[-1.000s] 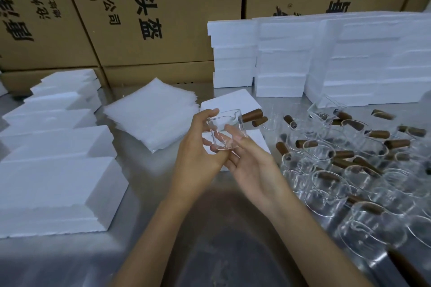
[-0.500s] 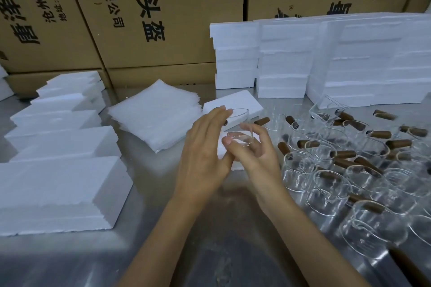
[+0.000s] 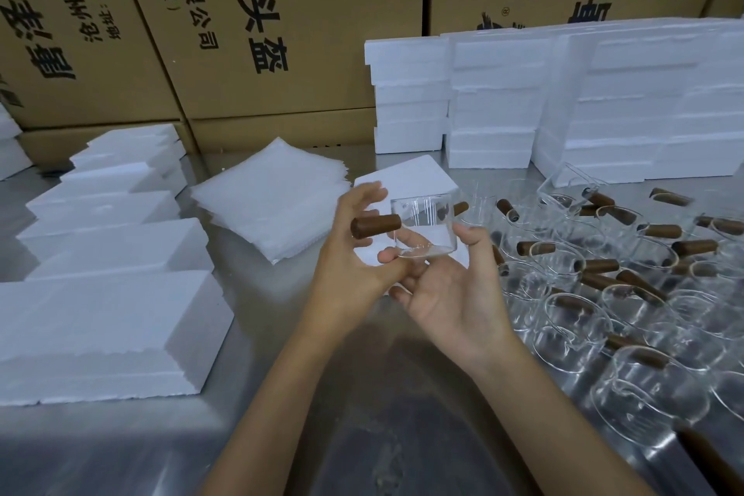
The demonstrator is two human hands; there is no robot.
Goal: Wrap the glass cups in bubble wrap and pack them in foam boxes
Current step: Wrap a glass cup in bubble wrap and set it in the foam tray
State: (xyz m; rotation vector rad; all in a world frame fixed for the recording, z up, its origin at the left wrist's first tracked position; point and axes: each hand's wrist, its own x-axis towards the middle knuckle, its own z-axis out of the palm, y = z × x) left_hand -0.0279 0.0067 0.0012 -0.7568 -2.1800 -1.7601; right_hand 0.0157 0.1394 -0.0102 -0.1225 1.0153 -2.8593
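Both hands hold one clear glass cup [image 3: 422, 225] in the air above the metal table [image 3: 282, 415], its brown wooden handle [image 3: 375, 226] pointing left. The left hand [image 3: 354, 266] curls loosely around the handle side; the right hand [image 3: 455, 290] cradles the base with spread fingers. More cups [image 3: 604, 294] crowd the right.

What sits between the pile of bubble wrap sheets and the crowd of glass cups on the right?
In the head view, a white foam box, with both hands holding a wooden-handled clear glass cup above it.
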